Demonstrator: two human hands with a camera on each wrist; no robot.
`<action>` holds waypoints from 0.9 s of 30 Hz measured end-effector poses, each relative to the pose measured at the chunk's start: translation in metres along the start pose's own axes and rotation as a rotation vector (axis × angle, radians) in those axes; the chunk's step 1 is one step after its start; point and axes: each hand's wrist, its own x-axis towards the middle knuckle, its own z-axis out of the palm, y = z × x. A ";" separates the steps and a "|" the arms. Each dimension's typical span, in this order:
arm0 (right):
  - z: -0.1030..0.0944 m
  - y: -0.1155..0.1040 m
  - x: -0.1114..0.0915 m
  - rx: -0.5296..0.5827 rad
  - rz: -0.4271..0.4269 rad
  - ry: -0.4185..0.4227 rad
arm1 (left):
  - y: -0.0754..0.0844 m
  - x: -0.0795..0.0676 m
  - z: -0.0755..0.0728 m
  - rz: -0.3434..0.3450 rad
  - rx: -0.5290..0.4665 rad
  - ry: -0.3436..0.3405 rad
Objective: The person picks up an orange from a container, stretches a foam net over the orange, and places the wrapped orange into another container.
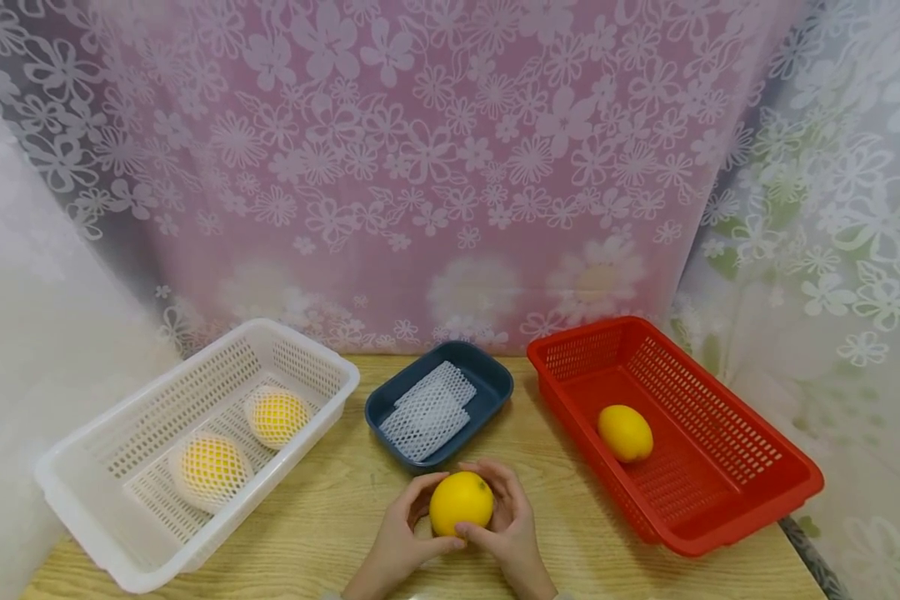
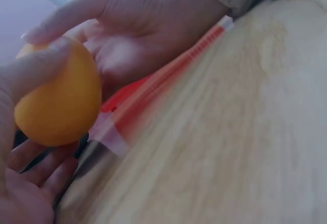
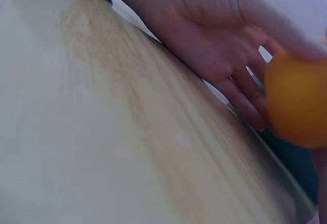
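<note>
A yellow lemon (image 1: 461,504) is held between both hands in front of the blue tray, its stem end facing up and right. My left hand (image 1: 408,529) curls round its left side, with the thumb on the near face. Round the other side curls my right hand (image 1: 512,521), its thumb also on the front. The left wrist view shows the lemon (image 2: 61,93) close above the wooden table, fingers beneath it. In the right wrist view the lemon (image 3: 299,98) is partly cut off by the frame edge.
A white basket (image 1: 300,454) at the left contains two lemons in foam nets (image 1: 213,471). The small blue tray (image 1: 491,383) holds white foam net sleeves (image 1: 427,417). At the right, a red basket (image 1: 720,400) contains one bare lemon (image 1: 625,433). A floral curtain (image 1: 435,167) hangs behind the table.
</note>
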 end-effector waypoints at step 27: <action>0.000 0.007 0.000 -0.053 0.044 -0.136 | 0.001 -0.002 0.003 -0.016 0.190 -0.033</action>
